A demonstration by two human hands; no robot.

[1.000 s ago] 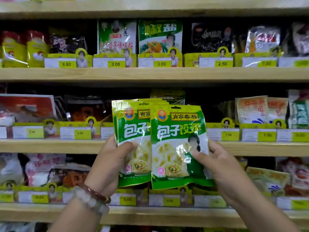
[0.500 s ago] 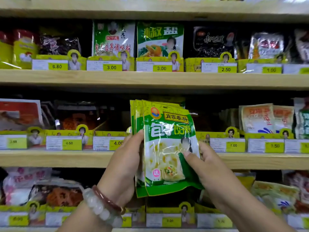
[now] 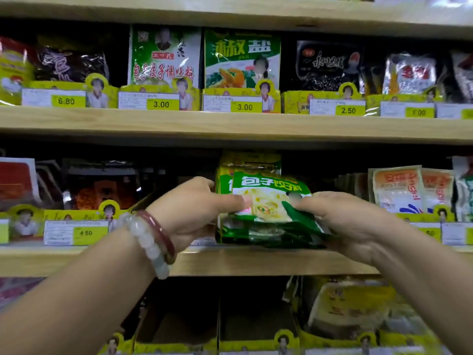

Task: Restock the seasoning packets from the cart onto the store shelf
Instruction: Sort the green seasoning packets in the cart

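Observation:
A stack of green seasoning packets (image 3: 268, 201) with white dumpling pictures leans back into a slot on the middle shelf (image 3: 230, 262). My left hand (image 3: 194, 208), with a bead bracelet and a red bangle on the wrist, grips the stack's left side, thumb on the front packet. My right hand (image 3: 343, 221) holds the lower right corner of the stack. Behind the stack stand more packets of the same kind (image 3: 250, 162). The cart is out of view.
The upper shelf (image 3: 230, 124) carries green, white and dark packets behind yellow price-tag holders. Orange-and-white packets (image 3: 399, 190) stand to the right on the middle shelf, dark and red packs to the left. Open yellow cardboard trays (image 3: 256, 339) sit on the lower shelf.
Both hands have brought the two fanned packets together into one stack and pushed it forward and down into the middle shelf slot, tilting it back. The camera has moved closer.

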